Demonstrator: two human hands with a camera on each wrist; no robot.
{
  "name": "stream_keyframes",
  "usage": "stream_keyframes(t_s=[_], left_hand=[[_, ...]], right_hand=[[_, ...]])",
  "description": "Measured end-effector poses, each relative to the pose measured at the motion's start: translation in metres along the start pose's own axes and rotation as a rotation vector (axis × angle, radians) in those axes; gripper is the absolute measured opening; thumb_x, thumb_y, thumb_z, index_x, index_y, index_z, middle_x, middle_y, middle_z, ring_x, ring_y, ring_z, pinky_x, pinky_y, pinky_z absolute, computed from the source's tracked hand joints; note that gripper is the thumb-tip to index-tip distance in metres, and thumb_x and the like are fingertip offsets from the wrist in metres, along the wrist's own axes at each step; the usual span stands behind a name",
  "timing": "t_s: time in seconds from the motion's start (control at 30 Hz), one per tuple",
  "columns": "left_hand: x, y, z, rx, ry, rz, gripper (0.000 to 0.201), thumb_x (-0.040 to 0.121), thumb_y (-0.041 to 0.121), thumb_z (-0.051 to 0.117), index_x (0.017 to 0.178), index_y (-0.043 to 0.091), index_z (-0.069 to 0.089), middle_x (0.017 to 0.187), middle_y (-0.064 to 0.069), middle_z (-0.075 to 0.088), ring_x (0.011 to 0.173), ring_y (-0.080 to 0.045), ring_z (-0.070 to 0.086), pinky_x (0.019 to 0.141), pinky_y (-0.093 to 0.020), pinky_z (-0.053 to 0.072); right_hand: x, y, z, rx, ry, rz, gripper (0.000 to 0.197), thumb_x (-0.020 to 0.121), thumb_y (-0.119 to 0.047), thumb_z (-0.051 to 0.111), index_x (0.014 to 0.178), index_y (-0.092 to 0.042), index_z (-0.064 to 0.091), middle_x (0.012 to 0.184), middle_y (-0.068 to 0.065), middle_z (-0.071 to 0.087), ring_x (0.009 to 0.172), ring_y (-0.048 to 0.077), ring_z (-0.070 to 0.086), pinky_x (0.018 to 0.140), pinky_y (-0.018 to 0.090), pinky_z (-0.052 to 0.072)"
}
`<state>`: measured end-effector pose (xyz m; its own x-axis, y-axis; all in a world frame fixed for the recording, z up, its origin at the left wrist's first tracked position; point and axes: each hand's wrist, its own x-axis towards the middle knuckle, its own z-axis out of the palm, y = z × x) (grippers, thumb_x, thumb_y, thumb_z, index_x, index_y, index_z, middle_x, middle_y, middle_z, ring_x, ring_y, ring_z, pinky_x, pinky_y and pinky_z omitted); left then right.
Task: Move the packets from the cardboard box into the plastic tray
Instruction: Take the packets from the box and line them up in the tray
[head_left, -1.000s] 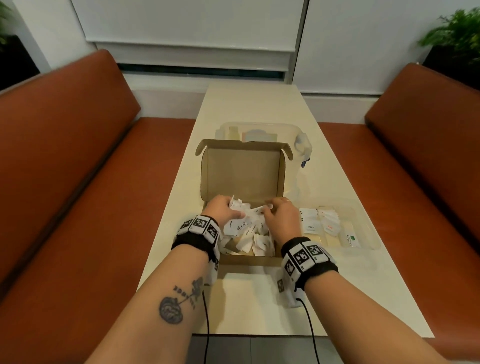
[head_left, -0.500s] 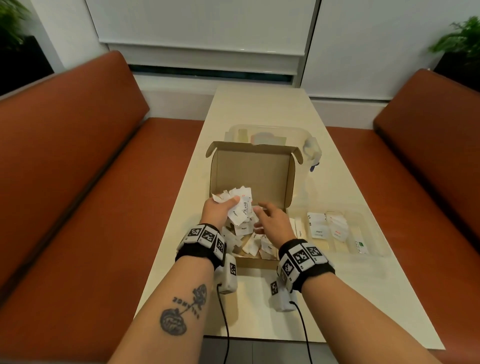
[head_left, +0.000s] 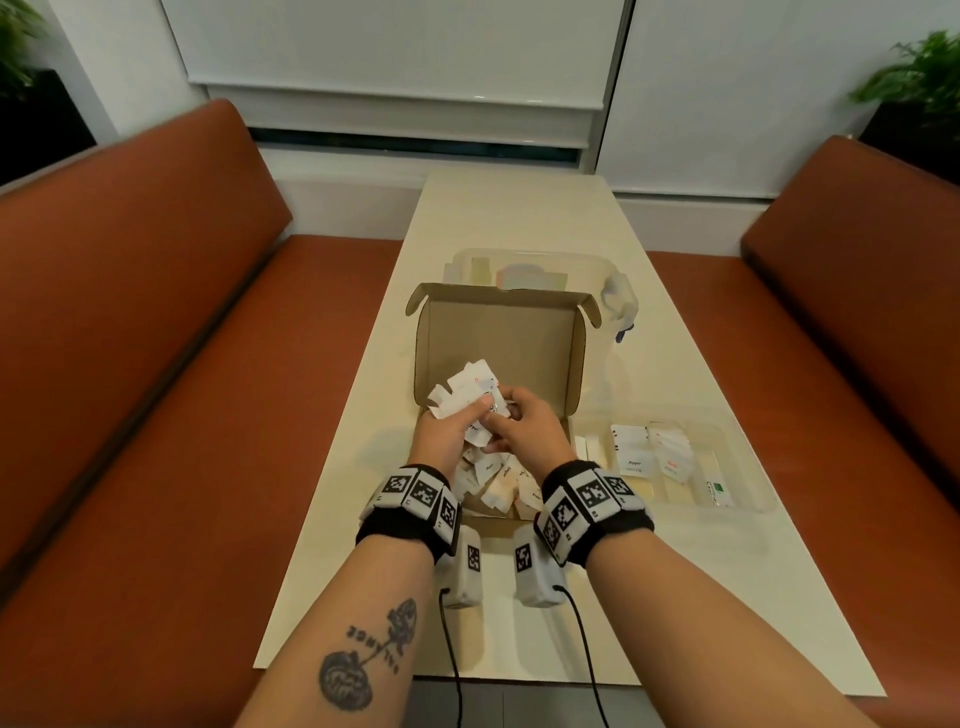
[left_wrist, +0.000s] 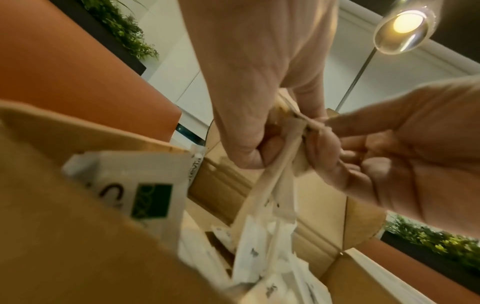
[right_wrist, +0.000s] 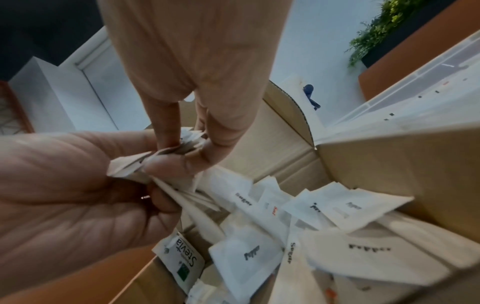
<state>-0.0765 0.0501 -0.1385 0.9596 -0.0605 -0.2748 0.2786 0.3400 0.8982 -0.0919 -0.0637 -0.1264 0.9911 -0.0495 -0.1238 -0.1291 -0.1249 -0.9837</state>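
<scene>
Gripping a fanned bunch of packets (head_left: 470, 397) in your left hand (head_left: 445, 435) above the box (head_left: 498, 332), you pinch its edge with your right hand (head_left: 524, 423). More packets lie inside the box; the tray (head_left: 748, 499) sits just right of it.

— What colours were the packets (head_left: 470, 392) and the box (head_left: 498, 338)?
— White with black lettering, one carrying a green square; the box plain brown, on a cream desk (head_left: 519, 218) between rust-orange seats (head_left: 156, 338).
</scene>
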Motion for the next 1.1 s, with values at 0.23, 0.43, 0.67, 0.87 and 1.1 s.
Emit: stream_keyframes(t_s=[0.23, 0.43, 0.67, 0.87, 1.1], left_hand=[[0.004, 0.0, 0.0, -0.022, 0.053, 0.01, 0.026, 0.085, 0.011, 0.068, 0.111, 0.007, 0.067, 0.1, -0.01, 0.073, 0.094, -0.03, 0.068, 0.087, -0.047, 0.053], [0.009, -0.006, -0.004, -0.05, 0.081, -0.011, 0.018, 0.086, 0.007, 0.067, 0.104, 0.01, 0.067, 0.101, -0.014, 0.07, 0.09, -0.029, 0.067, 0.087, -0.046, 0.052], [0.01, -0.003, -0.004, -0.202, 0.069, -0.018, 0.014, 0.09, 0.006, 0.06, 0.103, 0.01, 0.065, 0.086, -0.006, 0.073, 0.072, -0.018, 0.071, 0.061, -0.034, 0.058], [0.011, 0.0, 0.003, -0.291, 0.084, -0.03, 0.014, 0.093, 0.007, 0.056, 0.104, 0.011, 0.063, 0.089, -0.005, 0.071, 0.076, -0.017, 0.069, 0.073, -0.036, 0.056], [0.014, 0.006, 0.019, -0.351, 0.064, -0.03, 0.011, 0.093, 0.011, 0.056, 0.1, 0.013, 0.064, 0.082, -0.004, 0.073, 0.07, -0.016, 0.071, 0.058, -0.03, 0.057]], right_hand=[[0.0, 0.006, -0.005, -0.014, 0.055, -0.04, 0.025, 0.091, -0.01, 0.056, 0.115, -0.018, 0.056, 0.098, 0.005, 0.058, 0.064, 0.013, 0.06, 0.062, 0.03, 0.057], [-0.002, 0.023, -0.012, -0.315, -0.03, 0.037, 0.061, 0.077, -0.001, 0.065, 0.131, -0.025, 0.048, 0.117, -0.003, 0.048, 0.083, 0.018, 0.063, 0.054, 0.017, 0.051], [0.003, 0.021, -0.012, -0.269, -0.072, 0.029, 0.037, 0.082, -0.01, 0.07, 0.118, -0.013, 0.062, 0.09, 0.004, 0.068, 0.065, 0.012, 0.065, 0.06, 0.025, 0.057], [0.003, 0.015, -0.017, -0.259, -0.029, -0.001, 0.022, 0.084, -0.014, 0.069, 0.106, -0.01, 0.067, 0.071, 0.004, 0.065, 0.057, 0.011, 0.061, 0.065, 0.026, 0.056], [0.004, 0.002, -0.022, -0.292, -0.023, -0.039, 0.014, 0.087, -0.012, 0.064, 0.102, -0.011, 0.066, 0.07, 0.001, 0.066, 0.059, 0.006, 0.064, 0.065, 0.02, 0.057]])
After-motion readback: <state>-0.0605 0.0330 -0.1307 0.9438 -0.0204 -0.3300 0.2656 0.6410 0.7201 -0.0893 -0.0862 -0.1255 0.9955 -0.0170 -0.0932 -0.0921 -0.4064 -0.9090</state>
